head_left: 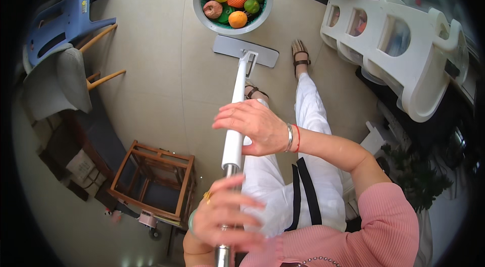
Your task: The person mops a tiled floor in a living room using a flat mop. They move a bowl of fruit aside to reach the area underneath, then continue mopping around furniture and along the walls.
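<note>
A flat mop (234, 140) runs from its wide pale head on the floor up toward my body, its pole white at the lower part and bare metal above. My right hand (256, 124) is closed around the white sleeve of the pole, wearing a silver bangle and a red cord at the wrist. Nearer to me, my left hand (227, 216) is smeared by motion. Its fingers are spread across the metal part of the pole, and whether the palm touches it is hidden. Just past the mop head stands a grey bowl (198, 2) of colourful fruit-shaped pieces.
Blue plastic stool (60, 19) and grey chair (63, 80) with wooden legs are at the far left. Nearer stands a brown wooden frame (134, 153). White tiered bins (394, 44) line the right, above a leafy plant (417, 176). My sandalled feet flank the mop.
</note>
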